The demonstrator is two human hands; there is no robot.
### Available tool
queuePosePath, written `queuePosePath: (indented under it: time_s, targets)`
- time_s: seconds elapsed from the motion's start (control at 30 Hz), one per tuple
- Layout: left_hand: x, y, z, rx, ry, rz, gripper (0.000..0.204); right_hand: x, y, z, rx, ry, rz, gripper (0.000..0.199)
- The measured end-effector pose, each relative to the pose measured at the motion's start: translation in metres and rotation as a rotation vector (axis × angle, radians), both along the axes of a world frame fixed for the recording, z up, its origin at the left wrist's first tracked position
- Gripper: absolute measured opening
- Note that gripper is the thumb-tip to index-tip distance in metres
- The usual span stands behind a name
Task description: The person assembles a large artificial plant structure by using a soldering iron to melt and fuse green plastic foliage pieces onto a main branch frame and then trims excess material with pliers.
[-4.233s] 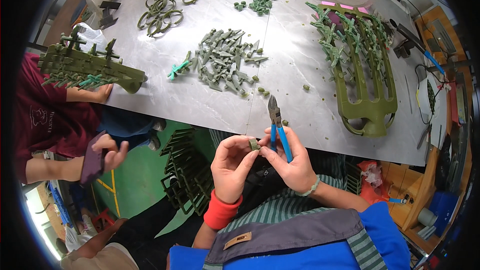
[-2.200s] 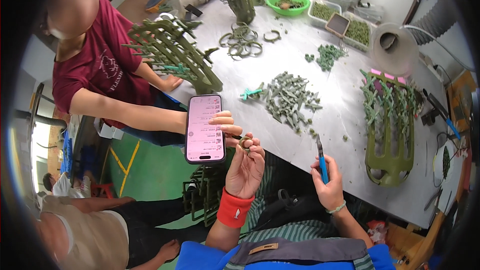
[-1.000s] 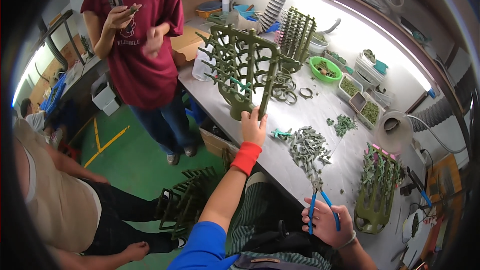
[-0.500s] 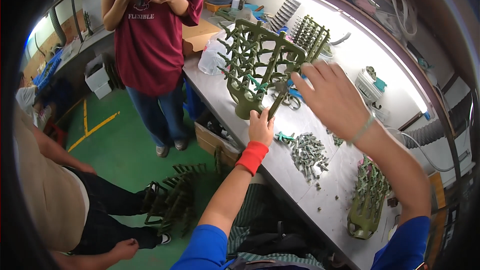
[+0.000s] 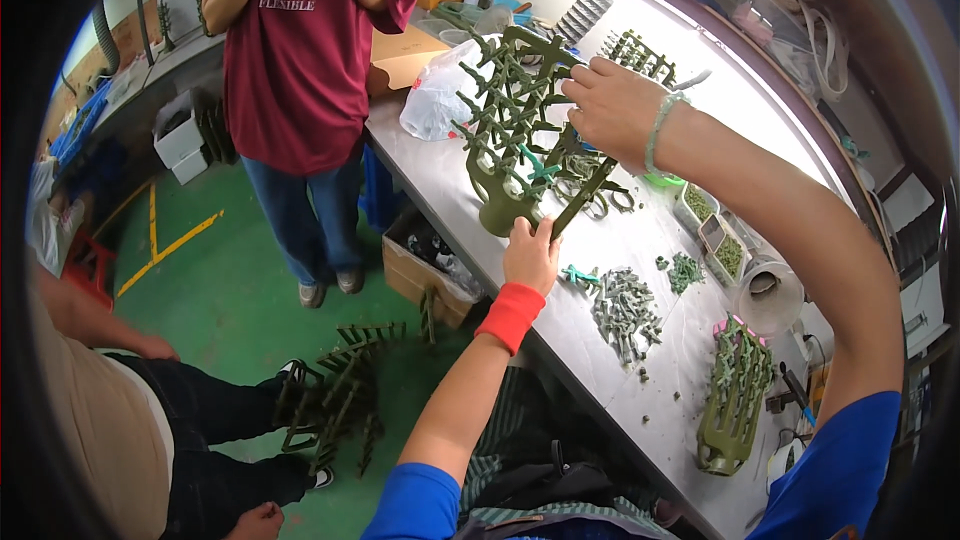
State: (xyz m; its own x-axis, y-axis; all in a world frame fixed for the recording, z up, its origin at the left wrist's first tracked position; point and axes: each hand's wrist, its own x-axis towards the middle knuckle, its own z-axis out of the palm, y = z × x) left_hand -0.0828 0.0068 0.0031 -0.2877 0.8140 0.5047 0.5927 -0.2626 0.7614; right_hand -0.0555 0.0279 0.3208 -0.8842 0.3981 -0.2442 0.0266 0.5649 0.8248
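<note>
Steel-topped and brightly lit along its far edge, the workbench (image 5: 650,240) carries a tall olive-green plastic sprue frame (image 5: 510,130) standing roughly upright near its left end, and everything else is placed from that frame. At the frame's foot the left hand (image 5: 530,255) presses against the base with fingers curled on the lower bar; at its upper right the right hand (image 5: 610,110) closes over the top branches, though whether it pinches one branch or merely steadies them cannot be told. So the frame's long axis runs up between the two hands, left hand below, right hand above. Just right of the frame's base lie a small teal piece (image 5: 580,278) and a heap of grey-green clipped parts (image 5: 625,312); farther right stands a second green frame (image 5: 735,405). Left of the frame a white plastic bag (image 5: 435,95) sits on the bench, and beyond it stands a person in a maroon shirt (image 5: 300,60).
</note>
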Motion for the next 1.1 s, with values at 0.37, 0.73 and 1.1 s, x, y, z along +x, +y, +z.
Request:
queuePosePath:
  time_s: [0.37, 0.73, 1.1]
  targets:
    - [-0.002, 0.001, -0.001, 0.054, 0.002, 0.006, 0.032, -0.016, 0.014, -0.017, 0.000, -0.186, -0.065, 0.036]
    - [-0.003, 0.003, -0.002, 0.063, 0.015, 0.002, 0.034, -0.006, 0.023, -0.024, -0.017, -0.189, 0.036, 0.057]
    - [-0.010, 0.003, -0.002, 0.079, 0.082, -0.035, 0.035, -0.001, 0.033, -0.029, 0.040, -0.222, -0.092, 0.031]
